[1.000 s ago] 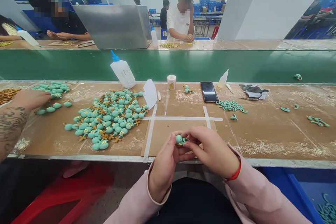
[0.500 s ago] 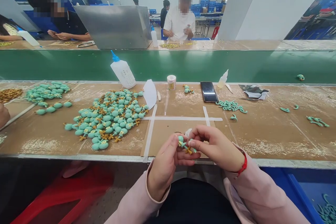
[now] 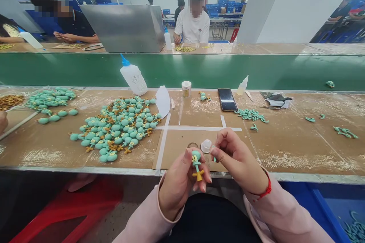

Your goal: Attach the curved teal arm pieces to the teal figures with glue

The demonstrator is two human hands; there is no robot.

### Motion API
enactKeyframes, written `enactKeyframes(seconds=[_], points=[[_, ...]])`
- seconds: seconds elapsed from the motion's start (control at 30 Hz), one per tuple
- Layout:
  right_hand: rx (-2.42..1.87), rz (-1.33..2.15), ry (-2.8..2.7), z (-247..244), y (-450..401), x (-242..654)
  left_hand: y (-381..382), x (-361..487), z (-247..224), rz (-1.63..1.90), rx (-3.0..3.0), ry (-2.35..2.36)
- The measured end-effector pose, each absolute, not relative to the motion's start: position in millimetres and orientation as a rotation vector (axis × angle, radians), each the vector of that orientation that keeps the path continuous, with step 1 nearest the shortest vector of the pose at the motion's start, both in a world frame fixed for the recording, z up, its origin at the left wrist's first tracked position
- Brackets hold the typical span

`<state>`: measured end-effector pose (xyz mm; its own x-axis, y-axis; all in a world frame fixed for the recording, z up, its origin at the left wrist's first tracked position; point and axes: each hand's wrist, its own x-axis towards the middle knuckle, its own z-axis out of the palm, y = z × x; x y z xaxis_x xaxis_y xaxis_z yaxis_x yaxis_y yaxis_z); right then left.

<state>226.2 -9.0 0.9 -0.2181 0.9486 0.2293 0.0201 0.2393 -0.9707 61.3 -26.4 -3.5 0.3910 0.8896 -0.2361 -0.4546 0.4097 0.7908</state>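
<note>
My left hand (image 3: 180, 178) is closed on a small toy figure (image 3: 196, 164) with a turquoise head, yellow eyes and a mustard-brown lower part. The figure's face is turned up toward me. To the right of it, my right hand (image 3: 238, 159) pinches a small turquoise curved piece (image 3: 214, 158), partly covered by the fingertips and apart from the figure. Just beyond both hands, a round white cap or dish (image 3: 205, 145) lies on the cardboard, and a brownish ring (image 3: 192, 145) shows partly behind the left hand.
A large heap of similar figures (image 3: 119, 125) lies to the left. Curved turquoise pieces (image 3: 251, 115) lie on the right, near a phone (image 3: 227, 100). Farther back are a white bottle (image 3: 134, 79), a tape roll (image 3: 186, 89) and a small dropper bottle (image 3: 242, 85). Co-workers sit across the green belt (image 3: 199, 69).
My right hand has drawn away to the right with the small curved piece. The figure in my left hand has turned more upright, and the white cap or dish is now uncovered.
</note>
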Motion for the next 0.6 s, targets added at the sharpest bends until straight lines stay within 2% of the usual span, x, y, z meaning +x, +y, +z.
enactKeyframes(seconds=[0.23, 0.3, 0.43, 0.6], points=[[-0.946, 1.156, -1.495, 3, -8, 227, -27, 61, -2, 0.925, 0.696, 0.738], [-1.083, 0.987, -1.603, -5, -4, 235, -27, 61, -2, 0.915, 0.696, 0.761], [-1.625, 0.560, -1.993, -40, 12, 256, -27, 61, -1, 0.936, 0.716, 0.803], [-1.775, 0.498, -2.078, -63, 21, 263, -29, 62, 0, 0.945, 0.766, 0.814]])
